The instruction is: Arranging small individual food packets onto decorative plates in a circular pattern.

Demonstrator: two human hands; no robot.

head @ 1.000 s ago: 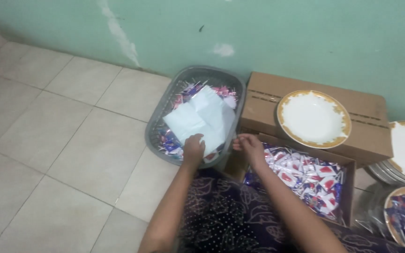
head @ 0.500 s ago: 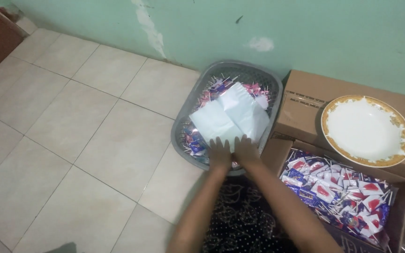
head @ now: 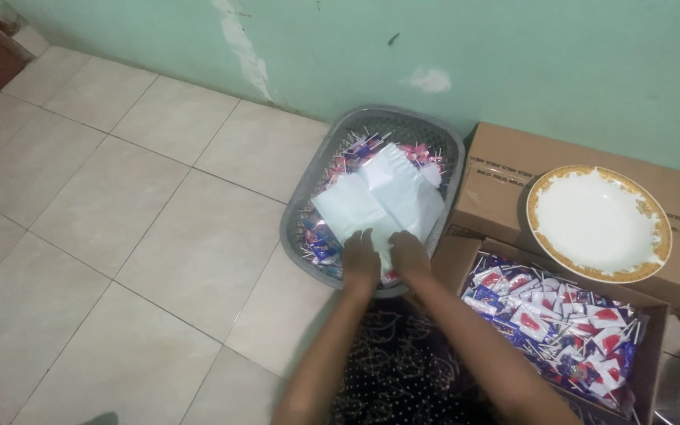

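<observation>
Both hands rest side by side at the near edge of the grey basket (head: 308, 197) on the tiled floor (head: 120, 220). The left hand (head: 360, 258) and the right hand (head: 409, 253) press down on the white plastic bags (head: 379, 201), which lie on a heap of small wrapped sachets (head: 320, 240) inside the basket. The fingers seem curled over the near edge of the bags, though whether they pinch it I cannot tell. To do this well, grip only the bags' edge, keep both hands level, and avoid dragging sachets over the rim.
</observation>
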